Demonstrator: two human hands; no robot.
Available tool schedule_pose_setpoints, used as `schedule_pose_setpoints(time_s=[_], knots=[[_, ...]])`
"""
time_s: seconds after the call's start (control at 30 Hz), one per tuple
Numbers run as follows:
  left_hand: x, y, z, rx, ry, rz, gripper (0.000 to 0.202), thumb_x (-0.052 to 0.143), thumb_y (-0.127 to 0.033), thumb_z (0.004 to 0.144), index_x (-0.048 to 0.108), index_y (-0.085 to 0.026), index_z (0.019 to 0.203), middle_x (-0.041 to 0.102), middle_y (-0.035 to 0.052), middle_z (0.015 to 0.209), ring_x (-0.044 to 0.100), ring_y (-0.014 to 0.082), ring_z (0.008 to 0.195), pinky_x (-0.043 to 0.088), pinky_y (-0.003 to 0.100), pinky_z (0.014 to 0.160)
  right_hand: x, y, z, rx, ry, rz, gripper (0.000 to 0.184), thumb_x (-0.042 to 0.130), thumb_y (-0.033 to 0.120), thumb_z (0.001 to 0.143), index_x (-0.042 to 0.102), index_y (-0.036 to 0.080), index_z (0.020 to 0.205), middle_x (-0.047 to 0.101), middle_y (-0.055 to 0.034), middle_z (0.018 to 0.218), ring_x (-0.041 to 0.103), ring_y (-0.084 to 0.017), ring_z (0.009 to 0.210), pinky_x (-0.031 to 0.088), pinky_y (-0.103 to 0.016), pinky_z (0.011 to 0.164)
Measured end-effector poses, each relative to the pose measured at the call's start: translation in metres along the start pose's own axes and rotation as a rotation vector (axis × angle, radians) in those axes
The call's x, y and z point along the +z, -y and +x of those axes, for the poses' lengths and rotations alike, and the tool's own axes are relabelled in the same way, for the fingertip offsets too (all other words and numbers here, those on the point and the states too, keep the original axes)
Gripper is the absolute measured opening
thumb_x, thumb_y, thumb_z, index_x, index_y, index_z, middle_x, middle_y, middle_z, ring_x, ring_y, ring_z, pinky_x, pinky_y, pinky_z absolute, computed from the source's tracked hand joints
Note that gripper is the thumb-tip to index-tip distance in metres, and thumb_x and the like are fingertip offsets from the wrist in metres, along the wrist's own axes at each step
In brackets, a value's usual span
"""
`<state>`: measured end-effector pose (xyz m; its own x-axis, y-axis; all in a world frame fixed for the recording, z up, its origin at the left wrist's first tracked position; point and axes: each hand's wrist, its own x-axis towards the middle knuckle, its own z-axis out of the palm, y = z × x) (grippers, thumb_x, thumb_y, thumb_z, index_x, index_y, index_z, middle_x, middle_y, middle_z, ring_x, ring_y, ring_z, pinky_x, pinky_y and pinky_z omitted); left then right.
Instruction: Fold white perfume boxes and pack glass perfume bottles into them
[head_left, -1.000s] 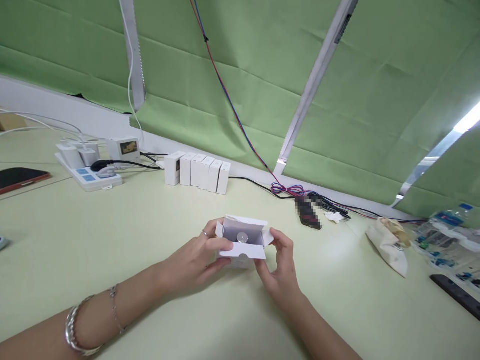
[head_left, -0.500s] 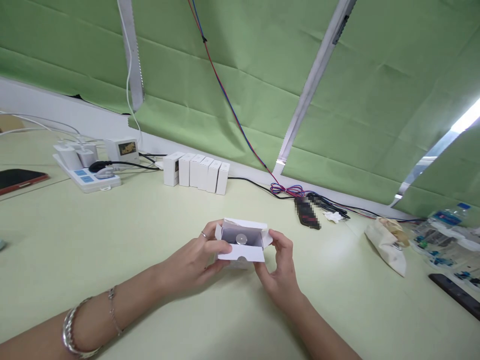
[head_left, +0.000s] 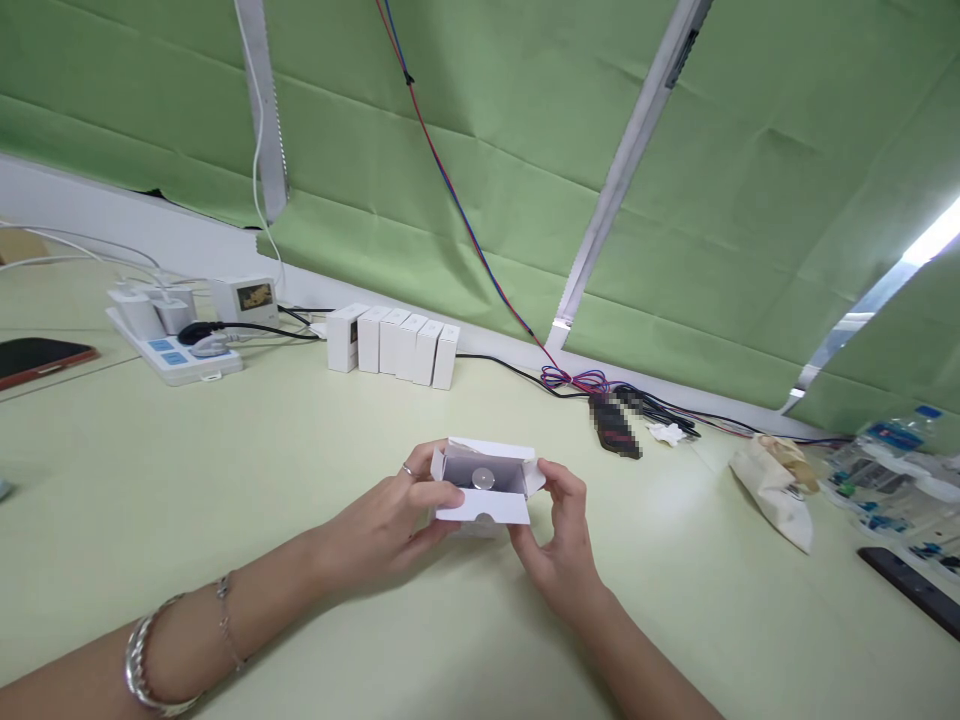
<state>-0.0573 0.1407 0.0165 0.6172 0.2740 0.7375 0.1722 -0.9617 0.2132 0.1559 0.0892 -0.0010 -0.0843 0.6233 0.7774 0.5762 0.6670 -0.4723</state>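
A small white cardboard box (head_left: 484, 505) with its top flaps open is held just above the pale green table (head_left: 300, 470), near its middle. Inside it lies a small silver round disc (head_left: 481, 479). My left hand (head_left: 390, 520), with a ring on one finger, grips the box's left side, thumb on the front flap. My right hand (head_left: 559, 540) grips the right side, fingertips at the right flap. Both wrists rest low over the table; bracelets sit on my left wrist.
A row of several white boxes (head_left: 394, 345) stands at the back. A white power strip (head_left: 176, 350) with plugs and a small device sits back left, a dark phone (head_left: 37, 358) far left. Cables (head_left: 577, 380), a paper bag (head_left: 780, 490) and water bottles (head_left: 892, 470) lie right.
The view shifted slightly between the earliest frame and now; my hands and the open box stay almost still.
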Motion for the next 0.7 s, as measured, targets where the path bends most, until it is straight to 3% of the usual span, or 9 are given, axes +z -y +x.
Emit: schedule_pose_setpoints(time_s=[0.33,0.53,0.7], knots=[[0.0009,-0.0001,-0.0005,-0.014,-0.005,-0.040,0.054,0.046,0.002,0.081,0.031,-0.036,0.116,0.054,0.0040,0.113,0.044,0.0199,0.119,0.052,0.027,0.071,0.0005,0.0000,-0.0005,0.028,-0.005,0.060,0.053,0.051,0.012,0.082,0.029,0.026,0.128,0.046,-0.0107,0.117,0.052,-0.023,0.107,0.052,-0.041,0.083],[0.0010,0.0009,-0.0007,0.016,-0.047,-0.114,0.063,0.043,0.006,0.081,0.025,-0.040,0.120,0.034,0.0039,0.138,0.026,0.0222,0.138,0.048,0.049,0.097,0.0010,0.0028,0.0004,0.131,-0.003,0.196,0.050,0.053,0.012,0.081,0.032,0.029,0.123,0.049,-0.0071,0.115,0.057,-0.018,0.100,0.052,-0.037,0.084],[0.0019,-0.0002,-0.0037,-0.067,0.006,-0.058,0.045,0.048,0.002,0.081,0.038,-0.035,0.105,0.044,0.0006,0.133,0.032,0.0236,0.136,0.050,0.048,0.096,0.0013,0.0036,0.0005,0.151,-0.013,0.208,0.046,0.055,0.014,0.081,0.033,0.028,0.120,0.051,-0.0074,0.111,0.058,-0.019,0.096,0.053,-0.036,0.079]])
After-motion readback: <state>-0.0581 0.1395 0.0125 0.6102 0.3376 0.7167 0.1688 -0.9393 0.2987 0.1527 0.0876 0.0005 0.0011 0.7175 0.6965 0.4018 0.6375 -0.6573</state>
